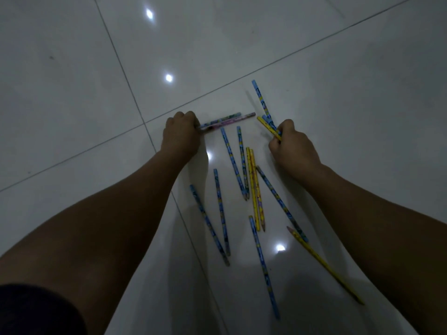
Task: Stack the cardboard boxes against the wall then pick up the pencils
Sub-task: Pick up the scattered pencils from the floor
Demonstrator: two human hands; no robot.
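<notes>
Reaches both bare arms down to a glossy white tiled floor (72, 68).

Grips the ends of two pencils in the left hand (181, 134), fingers curled tight round them: a pink pencil (242, 117) and a short blue pencil (229, 116) touching it. Both lie nearly level and point right. Cannot tell whether they rest on the tile or hang just above it.

Holds a small bunch in the right hand (292, 151), fingers curled round it. A yellow pencil (266, 125) and a long blue pencil (261, 100) stick out of the fist, up and to the left.

Between and below the hands, on the floor, the loose pencils:
- two blue ones (233, 163) converging at their near tips
- a yellow pair (254, 189) side by side, touching
- a blue diagonal one (280, 201) just right of the pair
- a yellow one (326, 264) under the right forearm
- a blue one (263, 267) nearest the body
- two more blue ones (221, 213) meeting in a narrow V on the left

Dark sleeve (31, 308) at the lower left corner. Grey grout lines (121, 68) and bright light spots (168, 78) on the tiles.
</notes>
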